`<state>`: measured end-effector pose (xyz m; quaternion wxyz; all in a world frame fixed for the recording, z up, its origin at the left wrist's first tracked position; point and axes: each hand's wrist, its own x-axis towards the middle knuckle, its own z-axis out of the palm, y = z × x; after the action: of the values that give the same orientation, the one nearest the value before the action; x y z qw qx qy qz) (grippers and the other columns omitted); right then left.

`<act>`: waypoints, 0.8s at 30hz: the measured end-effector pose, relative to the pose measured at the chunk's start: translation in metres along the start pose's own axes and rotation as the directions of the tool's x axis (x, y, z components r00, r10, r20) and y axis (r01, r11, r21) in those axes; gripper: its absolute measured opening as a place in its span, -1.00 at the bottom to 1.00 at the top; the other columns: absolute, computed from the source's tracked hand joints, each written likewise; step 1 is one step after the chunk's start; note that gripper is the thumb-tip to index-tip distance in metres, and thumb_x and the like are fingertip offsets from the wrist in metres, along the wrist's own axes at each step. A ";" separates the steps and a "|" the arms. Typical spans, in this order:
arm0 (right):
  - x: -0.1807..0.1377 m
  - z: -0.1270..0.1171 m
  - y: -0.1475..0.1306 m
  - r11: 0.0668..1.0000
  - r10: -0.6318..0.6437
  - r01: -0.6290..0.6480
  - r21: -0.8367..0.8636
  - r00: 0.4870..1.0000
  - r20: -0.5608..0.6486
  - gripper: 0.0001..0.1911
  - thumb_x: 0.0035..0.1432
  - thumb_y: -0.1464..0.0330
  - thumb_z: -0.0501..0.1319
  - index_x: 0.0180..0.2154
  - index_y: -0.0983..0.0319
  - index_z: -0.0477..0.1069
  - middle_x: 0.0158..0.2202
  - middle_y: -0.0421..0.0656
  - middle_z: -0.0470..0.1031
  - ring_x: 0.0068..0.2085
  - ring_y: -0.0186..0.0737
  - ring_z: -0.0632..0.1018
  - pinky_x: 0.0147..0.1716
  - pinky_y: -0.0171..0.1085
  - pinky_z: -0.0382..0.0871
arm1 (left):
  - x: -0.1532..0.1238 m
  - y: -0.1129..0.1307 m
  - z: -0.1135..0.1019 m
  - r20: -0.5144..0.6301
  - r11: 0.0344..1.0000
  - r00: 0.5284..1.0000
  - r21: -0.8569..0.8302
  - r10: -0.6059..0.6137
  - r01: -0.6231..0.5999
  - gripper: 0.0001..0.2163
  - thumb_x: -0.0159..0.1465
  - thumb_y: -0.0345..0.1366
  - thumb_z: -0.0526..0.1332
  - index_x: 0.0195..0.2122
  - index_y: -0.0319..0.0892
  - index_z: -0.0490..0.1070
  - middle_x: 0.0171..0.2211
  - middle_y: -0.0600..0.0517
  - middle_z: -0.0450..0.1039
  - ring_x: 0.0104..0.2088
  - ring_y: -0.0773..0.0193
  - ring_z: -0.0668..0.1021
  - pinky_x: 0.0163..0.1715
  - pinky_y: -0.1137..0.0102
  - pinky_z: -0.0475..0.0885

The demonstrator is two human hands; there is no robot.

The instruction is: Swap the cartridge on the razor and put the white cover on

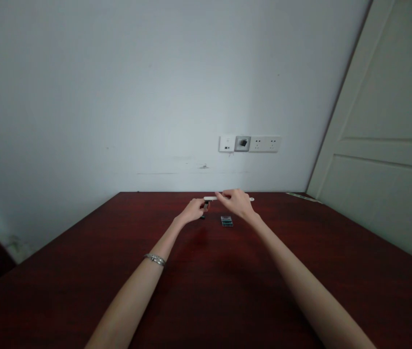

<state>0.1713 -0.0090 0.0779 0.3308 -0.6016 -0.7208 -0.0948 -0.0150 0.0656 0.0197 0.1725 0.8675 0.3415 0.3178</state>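
Note:
A slim white handle-like bar (211, 198), with a small hole at its right end, lies level above the far part of the table. My right hand (237, 201) is closed around it from above. My left hand (193, 210) is closed at the bar's left end, its fingertips around a small dark piece (206, 204) just under the bar. Whether that piece is joined to the bar I cannot tell. A small clear case (226, 221) with dark contents lies on the table below my right hand. Another small dark item (202, 217) shows under my left fingers, partly hidden.
The dark red wooden table (206, 291) runs back to a pale wall. Wall sockets (265, 144) sit above its far edge, beside a grey-framed plate with a black plug (242, 143). A panelled door (383, 169) stands along the right, near a flat strip (303, 197) on the table.

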 end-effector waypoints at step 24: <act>0.000 0.001 0.012 0.999 -0.039 0.038 -0.022 0.997 -0.061 -0.47 0.13 0.03 0.00 -0.58 0.22 0.50 -0.61 -0.12 0.46 -0.53 -0.31 0.38 -0.53 -0.34 -0.03 | -0.008 0.002 -0.003 0.001 1.000 1.000 0.022 -0.021 0.021 -0.92 0.06 -0.41 0.08 -0.49 -0.24 0.35 -0.55 0.10 0.35 -0.52 0.38 0.36 -0.48 0.53 0.19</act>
<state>0.1821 -0.0058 0.0739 0.3446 -0.5880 -0.7206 -0.1273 -0.0204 0.0591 0.0198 0.1666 0.8659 0.3540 0.3119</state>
